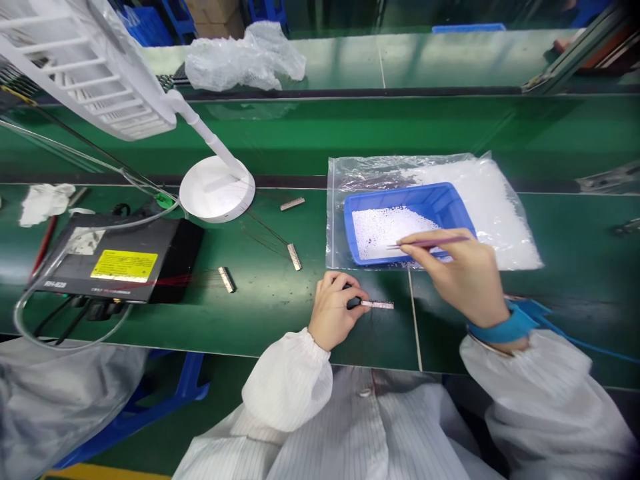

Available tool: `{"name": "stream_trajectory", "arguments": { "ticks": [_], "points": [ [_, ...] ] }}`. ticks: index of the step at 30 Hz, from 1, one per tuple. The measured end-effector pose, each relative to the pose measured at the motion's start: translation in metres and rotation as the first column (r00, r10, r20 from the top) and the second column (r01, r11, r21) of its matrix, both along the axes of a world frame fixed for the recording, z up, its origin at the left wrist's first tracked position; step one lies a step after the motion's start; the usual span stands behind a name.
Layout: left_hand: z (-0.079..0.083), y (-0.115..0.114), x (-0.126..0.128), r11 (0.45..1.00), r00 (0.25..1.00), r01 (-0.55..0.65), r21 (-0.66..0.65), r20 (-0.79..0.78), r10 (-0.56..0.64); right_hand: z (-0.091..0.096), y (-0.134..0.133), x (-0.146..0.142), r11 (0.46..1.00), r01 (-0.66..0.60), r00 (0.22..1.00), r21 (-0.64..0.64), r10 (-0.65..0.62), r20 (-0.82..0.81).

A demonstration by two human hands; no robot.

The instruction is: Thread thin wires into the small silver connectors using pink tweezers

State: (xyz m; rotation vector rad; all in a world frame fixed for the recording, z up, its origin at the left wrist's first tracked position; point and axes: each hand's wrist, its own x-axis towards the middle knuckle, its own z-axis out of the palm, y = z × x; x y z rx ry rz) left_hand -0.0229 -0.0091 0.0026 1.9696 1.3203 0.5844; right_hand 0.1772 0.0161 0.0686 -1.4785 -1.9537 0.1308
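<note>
My left hand (pixel 337 307) rests on the green bench, fingers curled around a small black rounded object (pixel 353 302) that I cannot name more exactly. From the fingertips a thin silvery strip (pixel 380 305) points right, close to the bench top. My right hand (pixel 463 270) pinches slim reddish tweezers (pixel 435 241), their tips low over the blue tray (pixel 463 217). Inside that tray lie many tiny white pieces (pixel 383 230). Beneath the tray is a clear zip bag (pixel 505 213) filled with more white material. A blue band (pixel 505 325) circles my right wrist.
Small silvery blocks (pixel 295 257) with thin wires lie left of my left hand. Farther left stand a white lamp-like stand (pixel 217 190) and a black box (pixel 170 257) with a yellow label. Crumpled bubble wrap (pixel 245 60) sits on the back ledge. Another person's sleeve (pixel 65 393) shows lower left.
</note>
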Motion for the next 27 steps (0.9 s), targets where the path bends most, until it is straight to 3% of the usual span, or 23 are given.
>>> {"name": "stream_trajectory", "arguments": {
  "ticks": [8, 27],
  "points": [
    [-0.001, 0.0, -0.001, 1.0, 1.0, 0.008, -0.002, 0.007, -0.008, -0.024, 0.044, -0.011, 0.986, -0.033, 0.999, -0.164, 0.036, 0.017],
    [0.001, -0.001, -0.002, 1.0, 0.999, 0.0, -0.019, 0.039, 0.001, -0.03, 0.048, -0.014, 0.972, -0.021, 0.995, -0.233, 0.044, 0.09]
  ]
}}
